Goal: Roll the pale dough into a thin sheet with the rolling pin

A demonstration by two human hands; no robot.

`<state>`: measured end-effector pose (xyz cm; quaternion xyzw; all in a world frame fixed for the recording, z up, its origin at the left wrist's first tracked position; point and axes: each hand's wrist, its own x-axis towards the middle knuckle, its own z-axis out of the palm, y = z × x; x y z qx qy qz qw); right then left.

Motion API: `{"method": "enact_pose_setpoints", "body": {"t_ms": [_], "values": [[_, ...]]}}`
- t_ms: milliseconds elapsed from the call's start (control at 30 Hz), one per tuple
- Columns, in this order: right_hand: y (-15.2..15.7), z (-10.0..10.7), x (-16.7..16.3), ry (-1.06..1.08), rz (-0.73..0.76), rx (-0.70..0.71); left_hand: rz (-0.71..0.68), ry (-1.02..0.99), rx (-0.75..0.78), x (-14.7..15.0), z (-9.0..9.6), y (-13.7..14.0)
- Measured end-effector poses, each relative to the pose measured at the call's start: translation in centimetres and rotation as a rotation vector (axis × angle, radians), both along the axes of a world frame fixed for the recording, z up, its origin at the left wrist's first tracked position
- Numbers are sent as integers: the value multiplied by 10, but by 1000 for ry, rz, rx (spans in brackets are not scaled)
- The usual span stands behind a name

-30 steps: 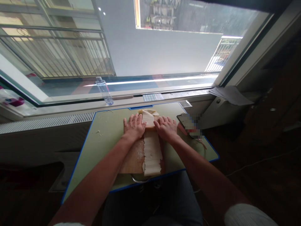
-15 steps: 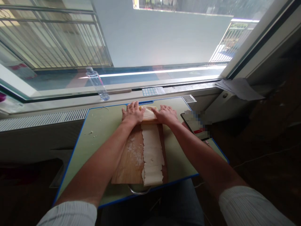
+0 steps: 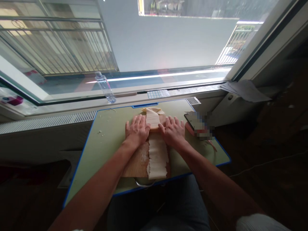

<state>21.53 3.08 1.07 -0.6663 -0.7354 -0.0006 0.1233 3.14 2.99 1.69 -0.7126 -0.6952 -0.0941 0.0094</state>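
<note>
A long strip of rolled dough with ragged edges lies lengthwise on a wooden board. Across it, between my hands, shows a short piece of a wooden rolling pin; its ends are hidden under my palms. My left hand presses down on the pin's left part, fingers stretched forward. On the right part rests my right hand, also flat with fingers spread. Beyond the pin the dough continues, and its far end is folded over at the board's far side.
The board lies on a green, blue-edged table with dough crumbs on the left. A phone lies at the right. A clear bottle stands on the windowsill, with a checked card nearby and papers farther right.
My hands and the rolling pin have come back along the dough towards me. More of the far dough and its folded end now shows. The camera view has shifted slightly.
</note>
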Motion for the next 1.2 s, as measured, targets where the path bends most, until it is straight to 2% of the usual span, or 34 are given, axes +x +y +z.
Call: {"method": "enact_pose_setpoints", "body": {"t_ms": [167,300,433,600,767,900,1033,1200], "values": [[-48,-8,8,-5,55,49,-35,33,-3,0,0,-52],[-57,-10,11,-6,67,46,-37,46,-13,0,1,-62],[-32,-7,8,-4,65,28,-26,34,-22,0,0,-38],[21,1,0,-6,38,2,17,-6,13,0,1,13],[75,11,-4,77,6,-149,54,-97,-95,-4,6,68],[109,14,-6,132,-14,-203,65,-143,-128,-9,7,100],[121,15,-7,135,-23,-218,74,-130,-119,-11,9,110],[100,15,-7,100,-33,-186,47,-115,-79,-7,8,88]]}}
